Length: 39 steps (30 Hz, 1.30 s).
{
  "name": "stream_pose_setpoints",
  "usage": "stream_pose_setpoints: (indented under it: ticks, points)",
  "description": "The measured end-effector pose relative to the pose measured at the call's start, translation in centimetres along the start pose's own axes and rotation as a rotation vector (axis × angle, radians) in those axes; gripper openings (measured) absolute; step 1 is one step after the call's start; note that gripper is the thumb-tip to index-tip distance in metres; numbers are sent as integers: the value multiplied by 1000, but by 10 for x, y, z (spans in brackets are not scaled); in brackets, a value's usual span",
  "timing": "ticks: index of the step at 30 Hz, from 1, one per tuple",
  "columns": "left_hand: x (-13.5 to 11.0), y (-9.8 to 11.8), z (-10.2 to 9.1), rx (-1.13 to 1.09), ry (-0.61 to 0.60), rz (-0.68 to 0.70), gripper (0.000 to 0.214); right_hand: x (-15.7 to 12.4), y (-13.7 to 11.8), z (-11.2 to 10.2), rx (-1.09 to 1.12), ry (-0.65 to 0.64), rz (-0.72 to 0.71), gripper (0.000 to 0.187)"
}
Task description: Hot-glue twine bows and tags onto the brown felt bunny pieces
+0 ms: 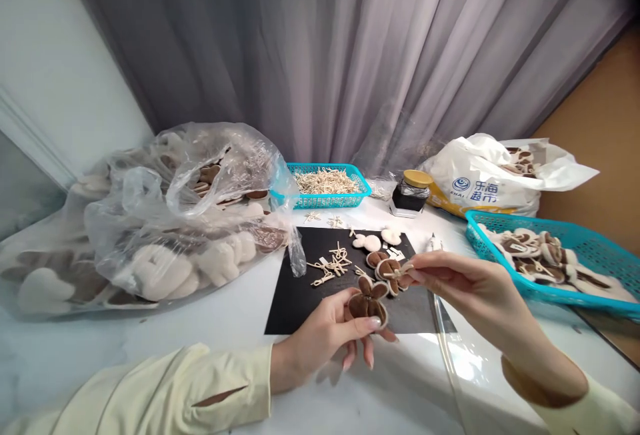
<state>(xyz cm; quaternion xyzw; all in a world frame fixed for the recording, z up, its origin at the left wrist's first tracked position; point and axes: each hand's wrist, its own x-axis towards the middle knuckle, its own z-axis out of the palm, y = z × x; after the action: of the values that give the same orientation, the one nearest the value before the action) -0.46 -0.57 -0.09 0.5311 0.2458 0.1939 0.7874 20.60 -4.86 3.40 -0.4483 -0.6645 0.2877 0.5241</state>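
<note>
My left hand [330, 322] is closed around a small brown plush rabbit-head patch [369, 310] with a pale edge and two ears. Above and to the right of it, my right hand [463, 282] pinches a cream cord bow [399, 273], apart from the held patch. Just behind, more brown patches [377, 260] lie on a black mat [290, 302], partly covered by the bow and fingers. Several loose cord bows [334, 263] are scattered on the mat. Two white fuzzy pieces [367, 242] rest near its back edge, next to small white tags [396, 254].
Clear plastic bags [175, 215] of plush pieces fill the left. Behind the mat stands a blue basket [330, 202] of cord bows, then a dark jar [410, 195] with a yellow lid. On the right are a white shopping bag [480, 172] and a blue basket [595, 238] of patches.
</note>
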Motion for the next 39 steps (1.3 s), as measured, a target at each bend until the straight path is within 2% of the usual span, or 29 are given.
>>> stream_pose_setpoints:
  ticks: [3, 5, 8, 11, 14, 22, 33, 39]
  points:
    - [5, -1, 4, -88, -60, -56, 29, -15, -3, 0, -216, 128, -207, 17]
    - [9, -2, 8, -130, -112, -87, 32, -20, -4, 1, -330, 170, -298, 22]
    - [13, -2, 12, -145, -182, -115, 33, -24, -6, 1, -403, 147, -395, 27]
    - [14, 0, 15, -131, -200, -139, 24, -26, -6, 2, -424, 94, -473, 30]
    - [13, 1, 14, -113, -193, -144, 18, -27, -5, 5, -439, 59, -505, 29]
    - [12, 1, 16, -66, -210, -130, 20, -28, -1, 12, -416, -18, -531, 30]
    - [10, 2, 19, -25, -170, -81, 23, -32, 1, 8, -519, -78, -605, 34]
    - [9, 3, 16, -2, -158, -32, 29, -33, 4, 8, -482, -118, -589, 36]
